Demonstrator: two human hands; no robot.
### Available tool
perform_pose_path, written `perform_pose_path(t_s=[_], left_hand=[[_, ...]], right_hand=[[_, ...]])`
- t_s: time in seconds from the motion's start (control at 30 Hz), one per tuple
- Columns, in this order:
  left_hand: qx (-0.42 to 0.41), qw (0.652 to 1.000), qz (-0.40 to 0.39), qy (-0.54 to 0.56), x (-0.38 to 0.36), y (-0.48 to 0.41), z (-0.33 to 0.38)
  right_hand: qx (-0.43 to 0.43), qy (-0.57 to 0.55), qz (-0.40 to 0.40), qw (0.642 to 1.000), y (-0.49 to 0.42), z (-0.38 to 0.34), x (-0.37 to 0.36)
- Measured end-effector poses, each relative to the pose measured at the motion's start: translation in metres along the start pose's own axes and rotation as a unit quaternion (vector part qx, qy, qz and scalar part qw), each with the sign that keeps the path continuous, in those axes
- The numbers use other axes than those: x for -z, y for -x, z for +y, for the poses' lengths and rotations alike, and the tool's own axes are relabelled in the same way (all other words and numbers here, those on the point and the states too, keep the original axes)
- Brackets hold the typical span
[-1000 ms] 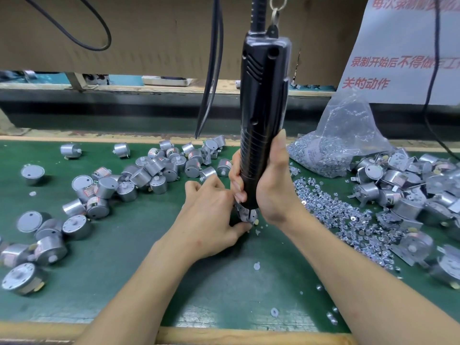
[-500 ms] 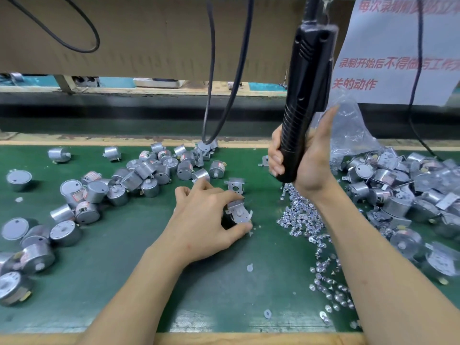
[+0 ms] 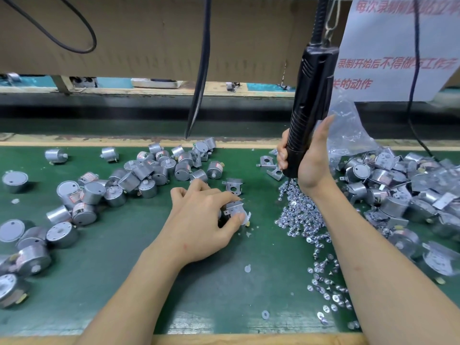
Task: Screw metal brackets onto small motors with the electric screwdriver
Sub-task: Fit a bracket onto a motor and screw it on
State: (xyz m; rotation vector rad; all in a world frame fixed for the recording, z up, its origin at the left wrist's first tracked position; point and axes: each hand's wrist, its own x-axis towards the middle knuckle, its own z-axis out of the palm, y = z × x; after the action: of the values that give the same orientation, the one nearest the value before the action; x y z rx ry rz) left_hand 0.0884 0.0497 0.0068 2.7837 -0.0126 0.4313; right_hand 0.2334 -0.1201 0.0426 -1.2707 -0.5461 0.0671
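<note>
Head view, centre: bracketed motor [image 3: 236,212] is pinched by left hand [image 3: 199,220]; electric screwdriver [image 3: 311,95], gripped by right hand [image 3: 312,163], is best kept upright so one screw [image 3: 285,192] is caught squarely

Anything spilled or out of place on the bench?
Yes. Screws lie loose in a heap on the green mat in front of the crumpled plastic bag, trailing toward the front edge. A few washers sit scattered apart from them, one near that edge. Nothing looks damaged.
</note>
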Motion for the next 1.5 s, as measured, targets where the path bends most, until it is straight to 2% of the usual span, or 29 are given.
perform_pose_path(t_s=[1.5], left_hand=[[-0.004, 0.999, -0.011, 0.038, 0.000, -0.001, -0.003]], right_hand=[[-0.013, -0.008, 0.015, 1.000, -0.003, 0.011, 0.001]])
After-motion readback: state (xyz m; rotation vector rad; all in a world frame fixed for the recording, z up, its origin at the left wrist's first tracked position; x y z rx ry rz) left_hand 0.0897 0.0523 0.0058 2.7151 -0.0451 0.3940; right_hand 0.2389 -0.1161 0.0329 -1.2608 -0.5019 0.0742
